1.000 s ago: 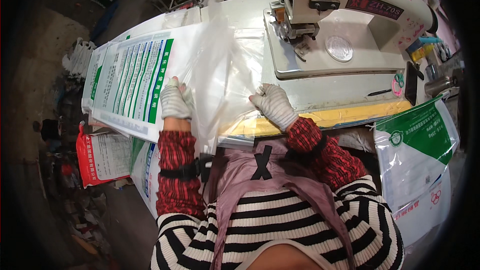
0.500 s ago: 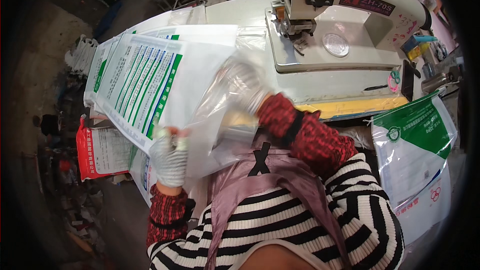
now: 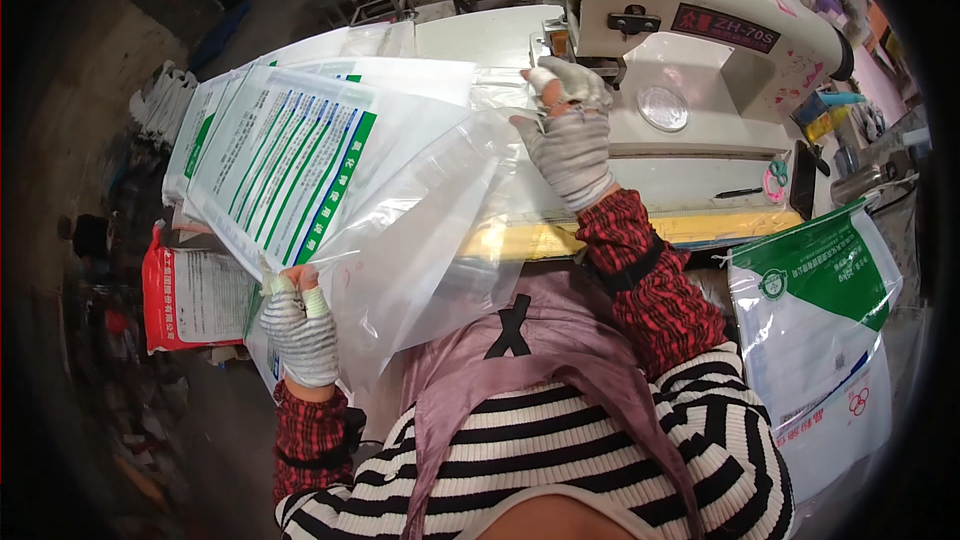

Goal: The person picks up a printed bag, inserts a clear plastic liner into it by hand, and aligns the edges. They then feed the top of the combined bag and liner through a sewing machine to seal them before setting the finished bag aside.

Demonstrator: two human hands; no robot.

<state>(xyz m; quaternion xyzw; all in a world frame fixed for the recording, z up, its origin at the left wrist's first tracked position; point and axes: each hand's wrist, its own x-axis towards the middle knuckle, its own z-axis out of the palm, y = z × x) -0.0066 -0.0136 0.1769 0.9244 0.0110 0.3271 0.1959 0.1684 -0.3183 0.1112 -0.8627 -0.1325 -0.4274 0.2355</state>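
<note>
My left hand (image 3: 301,330), in a pale knitted glove with bare fingertips, pinches the near corner of a white woven bag (image 3: 290,160) printed with green stripes and small text. A clear plastic liner (image 3: 420,225) spreads out from that corner across the bag to the right. Its upper right edge is held by my right hand (image 3: 572,130), gloved alike, close beside the needle end of a cream sewing machine (image 3: 690,5). Between the two hands the plastic is pulled out and creased. Whether my left fingers also grip the plastic is hard to make out.
More white bags (image 3: 190,155) lie under the printed one. At the right hangs a green and white bag (image 3: 810,280); a red and white bag (image 3: 200,290) is at lower left. A pen (image 3: 738,193), small scissors (image 3: 775,180) and a phone (image 3: 803,180) lie on the table.
My right hand has moved up and to the right with the plastic edge, drawing the liner wider. My left hand has shifted left and slightly down, still at the bag's corner.
</note>
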